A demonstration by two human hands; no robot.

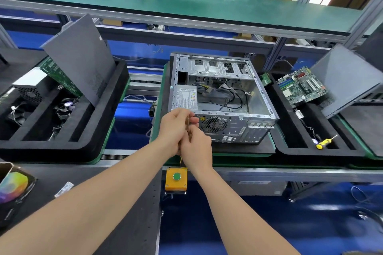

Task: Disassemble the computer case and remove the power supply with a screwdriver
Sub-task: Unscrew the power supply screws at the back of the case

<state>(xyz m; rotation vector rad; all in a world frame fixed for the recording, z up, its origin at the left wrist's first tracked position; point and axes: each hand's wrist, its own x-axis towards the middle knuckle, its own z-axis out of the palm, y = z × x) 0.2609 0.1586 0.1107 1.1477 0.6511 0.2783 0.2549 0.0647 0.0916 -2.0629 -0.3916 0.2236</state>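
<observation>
While left hand [175,130] and right hand [198,147] both grip thin screwdriver [188,128] (tip hidden), computer case [228,93] lies open.

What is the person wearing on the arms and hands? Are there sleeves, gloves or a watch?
Nothing shows. The left forearm and right forearm are bare, without sleeves. The left hand and right hand have no gloves, rings, watch or wristband.

Screwdriver [188,126] mostly hidden between left hand [174,128] and right hand [196,148]; tip unseen.
</observation>
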